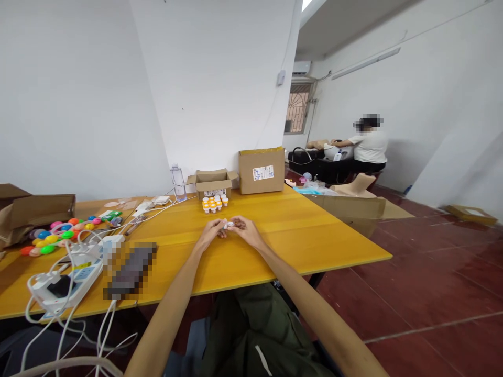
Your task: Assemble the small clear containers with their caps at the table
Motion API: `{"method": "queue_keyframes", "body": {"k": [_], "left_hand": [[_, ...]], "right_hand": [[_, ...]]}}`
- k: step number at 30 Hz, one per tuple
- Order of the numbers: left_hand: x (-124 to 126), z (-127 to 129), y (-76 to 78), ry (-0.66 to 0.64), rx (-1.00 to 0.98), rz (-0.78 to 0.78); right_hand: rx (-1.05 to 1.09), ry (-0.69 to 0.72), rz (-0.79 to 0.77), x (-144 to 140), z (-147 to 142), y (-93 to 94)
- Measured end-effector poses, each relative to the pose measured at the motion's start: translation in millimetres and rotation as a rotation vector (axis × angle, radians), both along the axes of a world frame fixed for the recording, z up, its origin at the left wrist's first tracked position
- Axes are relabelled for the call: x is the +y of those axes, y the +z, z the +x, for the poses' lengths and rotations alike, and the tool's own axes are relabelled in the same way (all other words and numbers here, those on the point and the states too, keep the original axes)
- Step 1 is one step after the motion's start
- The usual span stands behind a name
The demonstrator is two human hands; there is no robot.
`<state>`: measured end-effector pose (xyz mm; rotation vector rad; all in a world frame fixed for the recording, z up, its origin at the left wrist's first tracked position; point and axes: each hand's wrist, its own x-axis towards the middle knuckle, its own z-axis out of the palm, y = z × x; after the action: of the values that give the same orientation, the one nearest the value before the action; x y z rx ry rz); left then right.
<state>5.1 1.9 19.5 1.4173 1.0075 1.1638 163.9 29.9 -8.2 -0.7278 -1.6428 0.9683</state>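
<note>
Over the middle of the yellow table (326, 230), my left hand (210, 233) and my right hand (244, 230) meet around a small white bottle (229, 225). The fingers of both hands are closed on it, one hand at each end, and they cover much of it. It appears to lie on its side, and its details are too small to read. Just beyond my hands stands a tight group of several small white bottles (214, 204) with orange bands.
Behind the bottles are an open carton (212, 184), a larger cardboard box (261, 172) and a clear bottle (178, 183). Leftward lie a phone (131, 269), a power strip (82, 277) with cables, and colourful plastic eggs (51, 239). A person (369, 146) sits far right.
</note>
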Motion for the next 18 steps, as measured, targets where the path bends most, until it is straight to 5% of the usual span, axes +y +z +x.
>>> {"method": "queue_keyframes", "body": {"k": [18], "left_hand": [[-1.4,2.0,1.9,0.043,0.043,-0.024]], "right_hand": [[-0.101,-0.036,0.103,-2.4,4.8,3.7]]}}
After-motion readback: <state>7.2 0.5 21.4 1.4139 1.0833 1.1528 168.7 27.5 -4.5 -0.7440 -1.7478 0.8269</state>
